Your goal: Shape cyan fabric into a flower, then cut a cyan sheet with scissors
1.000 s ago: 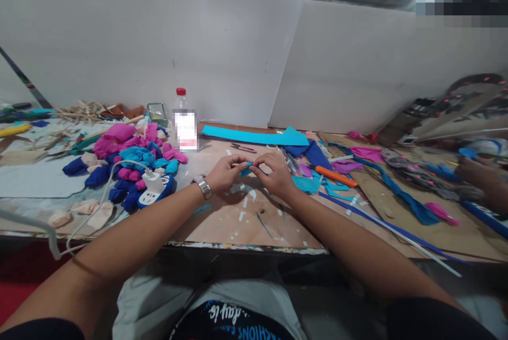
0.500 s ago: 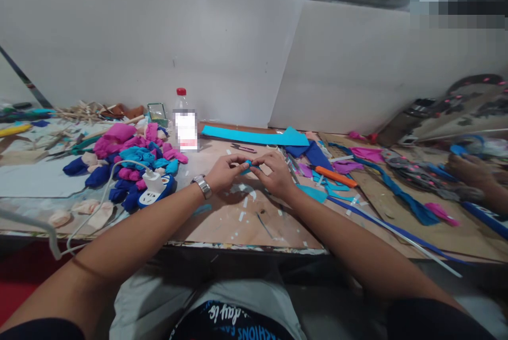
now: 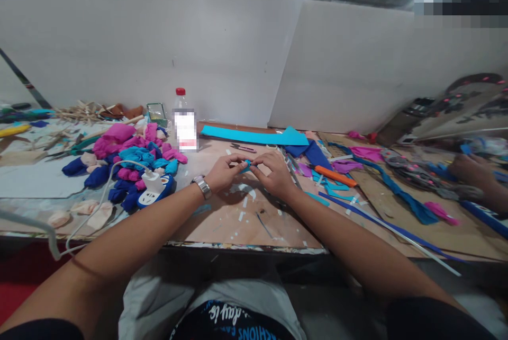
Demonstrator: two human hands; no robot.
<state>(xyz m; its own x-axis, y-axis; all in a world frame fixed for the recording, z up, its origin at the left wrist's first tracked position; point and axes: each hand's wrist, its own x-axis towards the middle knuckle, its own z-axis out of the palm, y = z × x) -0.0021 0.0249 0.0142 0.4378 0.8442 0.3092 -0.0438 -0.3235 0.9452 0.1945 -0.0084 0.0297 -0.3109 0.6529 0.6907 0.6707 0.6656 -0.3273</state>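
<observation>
A wristwatch (image 3: 203, 186) with a silvery metal case and a linked metal bracelet circles the left wrist; its dial cannot be made out. Short black sleeves, the left sleeve (image 3: 43, 329) and the right sleeve (image 3: 432, 319), end above the elbows in plain edges, leaving the forearms bare. The black shirt (image 3: 194, 324) carries rounded white script (image 3: 224, 313) across its front, beside blue block capitals (image 3: 254, 331), both partly cut off. Pale grey trousers (image 3: 156, 287), loose and softly creased, cover the lap.
</observation>
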